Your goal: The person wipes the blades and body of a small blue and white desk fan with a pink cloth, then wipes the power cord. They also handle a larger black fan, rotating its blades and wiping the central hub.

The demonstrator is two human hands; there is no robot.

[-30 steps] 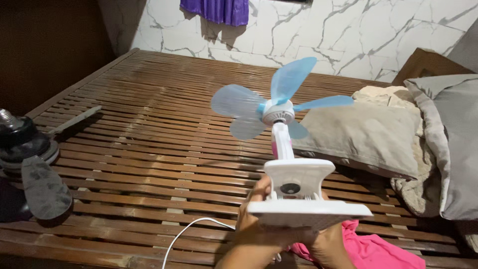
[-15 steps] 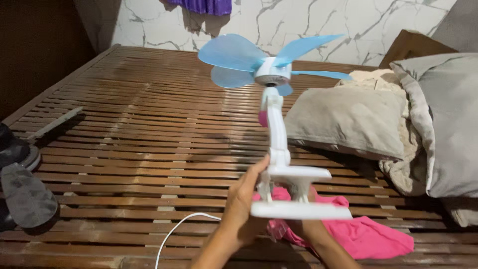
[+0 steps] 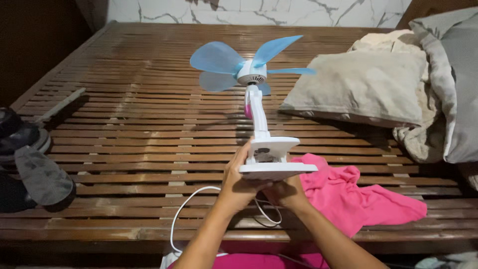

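Clip fan, white body with pale blue blades, is held upright in front of me above the near edge of the wooden slatted bed. My left hand wraps the left side of the fan's white clamp base, fingers curled and closed on it, thumb up along the side. My right hand sits beneath the base on the right, partly hidden by it; it touches the underside, but I cannot tell how its fingers are set. Blades point toward the far side; a small pink part shows on the stem. White power cord hangs from under the base and loops down over the near rail of the bed.

Pink cloth lies crumpled on the slats just right of my hands. Grey pillow rests on the far right, with a grey blanket heaped beside it. Dark shoes sit at the left edge. Marble-pattern wall runs along the far side.
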